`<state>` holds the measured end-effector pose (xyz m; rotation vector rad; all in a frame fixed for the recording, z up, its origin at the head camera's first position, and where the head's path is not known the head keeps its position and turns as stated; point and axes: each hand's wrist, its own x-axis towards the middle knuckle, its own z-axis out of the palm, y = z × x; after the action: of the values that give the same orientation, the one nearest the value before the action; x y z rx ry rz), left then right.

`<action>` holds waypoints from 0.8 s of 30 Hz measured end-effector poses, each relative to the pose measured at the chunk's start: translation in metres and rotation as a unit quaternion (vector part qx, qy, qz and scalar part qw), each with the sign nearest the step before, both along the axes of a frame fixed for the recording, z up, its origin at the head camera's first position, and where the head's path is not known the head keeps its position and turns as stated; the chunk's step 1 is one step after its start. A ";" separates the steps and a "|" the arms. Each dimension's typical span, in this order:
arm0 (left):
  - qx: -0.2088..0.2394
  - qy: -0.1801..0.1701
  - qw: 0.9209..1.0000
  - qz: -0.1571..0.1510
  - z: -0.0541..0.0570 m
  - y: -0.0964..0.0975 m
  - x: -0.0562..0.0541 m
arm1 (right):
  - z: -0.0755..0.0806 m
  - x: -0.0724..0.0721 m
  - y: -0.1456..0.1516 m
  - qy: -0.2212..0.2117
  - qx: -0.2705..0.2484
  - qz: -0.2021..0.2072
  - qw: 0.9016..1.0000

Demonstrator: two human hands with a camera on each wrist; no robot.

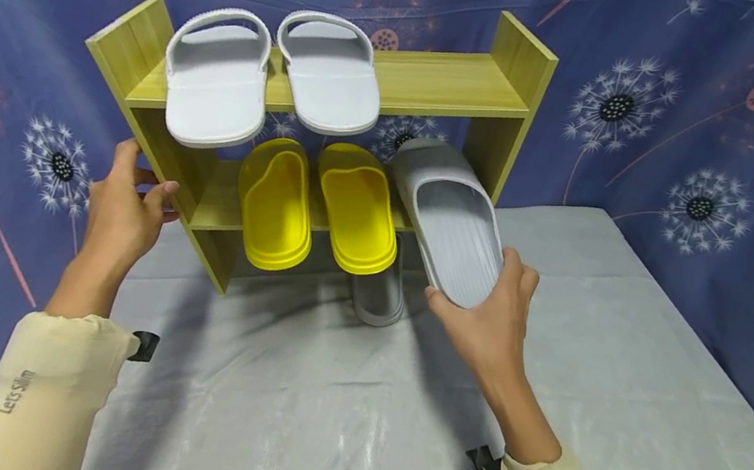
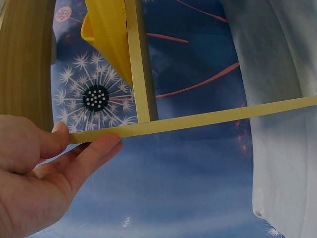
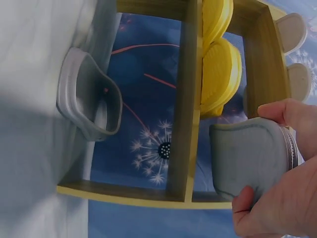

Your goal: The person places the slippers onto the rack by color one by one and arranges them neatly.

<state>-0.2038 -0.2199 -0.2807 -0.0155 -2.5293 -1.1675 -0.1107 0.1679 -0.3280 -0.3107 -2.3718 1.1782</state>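
My right hand (image 1: 495, 326) grips a grey slipper (image 1: 458, 239) by its heel end, thumb on one side and fingers on the other. The slipper's toe points into the right part of the wooden shoe rack's (image 1: 459, 77) middle shelf, beside two yellow slippers (image 1: 275, 212). In the right wrist view the slipper (image 3: 247, 153) stands toe-first at the shelf edge. My left hand (image 1: 125, 209) pinches the front edge of the rack's left side panel (image 2: 198, 119) between thumb and fingers.
Two white slippers (image 1: 218, 93) rest on the top shelf, heels jutting over its front. Another grey slipper (image 1: 378, 300) lies under the middle shelf on the grey cloth (image 1: 293, 401). Blue dandelion-print fabric (image 1: 692, 136) hangs behind and beside the rack.
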 end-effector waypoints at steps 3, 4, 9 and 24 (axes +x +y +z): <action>-0.003 0.000 1.000 0.001 -0.002 0.000 0.000 | -0.003 0.013 0.004 0.016 0.007 0.002 1.000; -0.004 -0.001 1.000 0.001 -0.002 0.000 0.001 | -0.005 0.018 0.006 0.025 0.009 0.002 1.000; -0.004 0.001 1.000 0.003 -0.003 0.000 0.001 | -0.014 0.040 0.015 0.047 0.019 -0.007 0.999; -0.004 -0.004 1.000 0.004 0.000 0.000 -0.002 | -0.039 0.101 0.032 -0.016 0.027 -0.037 0.999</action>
<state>-0.2054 -0.2203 -0.2804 -0.0034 -2.5383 -1.1581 -0.0095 0.1997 -0.3673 -0.3987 -2.3925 1.0807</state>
